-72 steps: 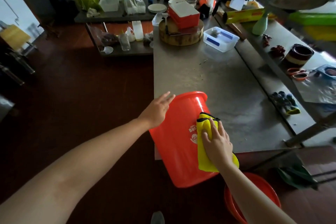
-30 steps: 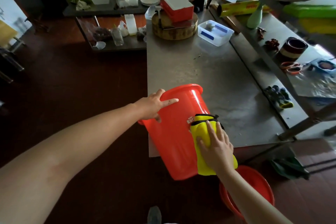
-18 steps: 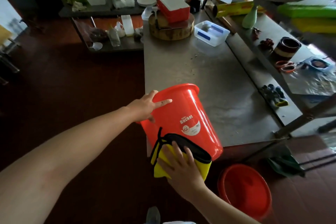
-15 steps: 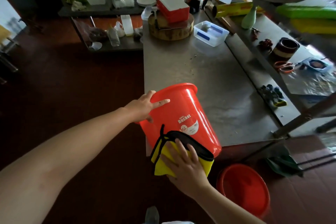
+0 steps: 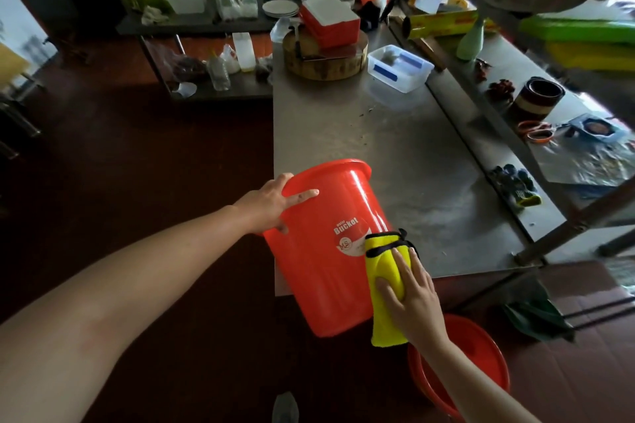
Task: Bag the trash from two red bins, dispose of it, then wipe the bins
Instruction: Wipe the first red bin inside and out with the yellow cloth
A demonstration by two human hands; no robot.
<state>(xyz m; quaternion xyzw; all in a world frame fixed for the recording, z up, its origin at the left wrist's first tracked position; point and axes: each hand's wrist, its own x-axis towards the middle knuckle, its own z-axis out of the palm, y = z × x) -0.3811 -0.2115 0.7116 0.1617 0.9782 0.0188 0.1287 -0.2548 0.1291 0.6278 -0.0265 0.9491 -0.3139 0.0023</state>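
Observation:
A red bin lies tilted over the near corner of the steel table, its rim toward the tabletop and its base hanging off the edge. My left hand rests with spread fingers on the bin's upper side near the rim. A yellow cloth with black trim lies against the bin's right side, and my right hand presses it flat with straight fingers. A second red bin stands on the floor below, partly hidden by my right forearm.
A wooden chopping block with a red box and a clear tub stand at the table's far end. Gloves, scissors and a bowl lie on the right shelf. A low rack with bottles stands far left. Dark floor lies left.
My right hand has slid the cloth from the bin's base end up along its right side. The bin has turned, its label now facing up. My left hand stays on the bin near the rim.

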